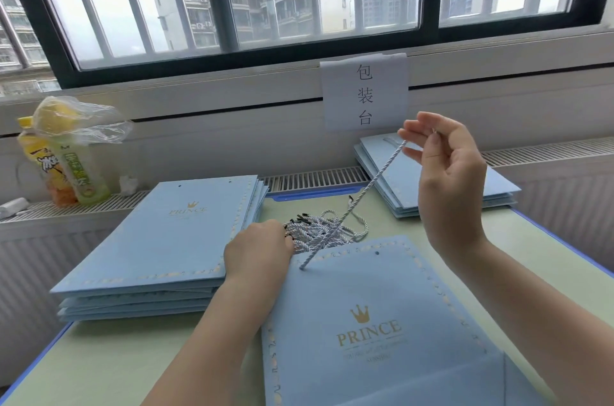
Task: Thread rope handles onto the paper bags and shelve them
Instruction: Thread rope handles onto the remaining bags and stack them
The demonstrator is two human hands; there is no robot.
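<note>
- The right hand (445, 173) is raised, thumb and fingertips pinching one end of a rope (362, 196); the rope runs taut down and toward the left hand, into a hole near the top edge of the bag (372, 322) lying flat under both forearms.
- The left hand (257, 248) rests knuckles-up at that bag's top edge; whether its fingers hold anything cannot be told.
- A loose pile of ropes (319, 229) lies just beyond the left hand.
- A stack of bags (159, 239) sits outside the left hand; another stack (398, 186) lies behind the right hand.
</note>
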